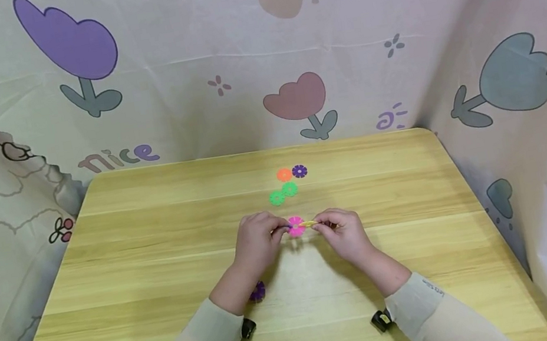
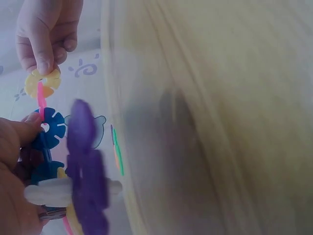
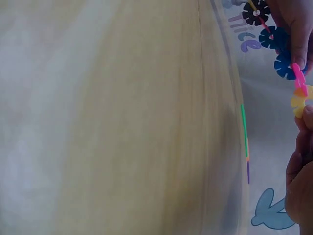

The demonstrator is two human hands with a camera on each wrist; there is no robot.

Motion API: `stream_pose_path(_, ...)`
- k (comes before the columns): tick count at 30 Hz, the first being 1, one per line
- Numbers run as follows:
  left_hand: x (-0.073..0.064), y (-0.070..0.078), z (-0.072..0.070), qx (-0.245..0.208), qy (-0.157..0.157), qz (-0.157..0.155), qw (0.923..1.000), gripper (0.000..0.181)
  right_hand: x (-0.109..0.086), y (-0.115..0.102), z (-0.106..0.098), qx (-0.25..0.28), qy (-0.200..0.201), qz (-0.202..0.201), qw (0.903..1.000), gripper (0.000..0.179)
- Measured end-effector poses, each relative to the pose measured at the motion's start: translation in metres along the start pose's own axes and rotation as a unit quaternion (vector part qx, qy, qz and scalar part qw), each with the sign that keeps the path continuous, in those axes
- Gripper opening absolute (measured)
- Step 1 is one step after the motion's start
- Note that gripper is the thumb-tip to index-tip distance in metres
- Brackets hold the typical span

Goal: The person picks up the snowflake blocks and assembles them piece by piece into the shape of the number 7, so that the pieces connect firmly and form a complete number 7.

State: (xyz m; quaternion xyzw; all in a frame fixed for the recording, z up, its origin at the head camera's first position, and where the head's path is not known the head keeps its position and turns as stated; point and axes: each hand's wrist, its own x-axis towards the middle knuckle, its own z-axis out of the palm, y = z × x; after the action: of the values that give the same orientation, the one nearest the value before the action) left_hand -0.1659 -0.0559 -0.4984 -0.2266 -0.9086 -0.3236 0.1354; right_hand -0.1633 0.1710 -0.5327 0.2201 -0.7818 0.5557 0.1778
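Observation:
My left hand pinches a blue notched snowflake disc in a linked chain. A pink disc stands between the hands, joined to the blue one. With thumb and fingertips my right hand pinches a yellow disc, which meets the pink disc's other side. More of the chain runs back past my left hand: another blue disc, a dark disc, and, close to the left wrist camera, a blurred white piece and purple discs. Fingers partly hide the chain.
Beyond the hands, an orange disc, a purple disc and two green discs lie on the wooden table. Beside the left wrist shows a purple disc. Printed cloth hangs behind the table and at its sides.

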Motion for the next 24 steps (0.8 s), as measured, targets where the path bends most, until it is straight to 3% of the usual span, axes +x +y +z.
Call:
stream_pose_path(10, 0.003, 0.002, -0.002, 0.008, 0.002, -0.002, 1.0000, 0.005, 0.000, -0.002, 0.004, -0.021, 0.024, 0.008, 0.9995, 0.018)
stream_pose_path(15, 0.005, 0.004, -0.001, 0.023, 0.007, -0.001, 0.9997, 0.009, 0.000, 0.000, 0.008, -0.014, 0.044, -0.017, 0.9988, 0.021)
stream_pose_path(24, 0.008, 0.008, 0.005, 0.036, 0.008, 0.049, 0.9981, 0.012, -0.001, -0.001, 0.012, -0.008, 0.039, -0.038, 0.9985, 0.021)
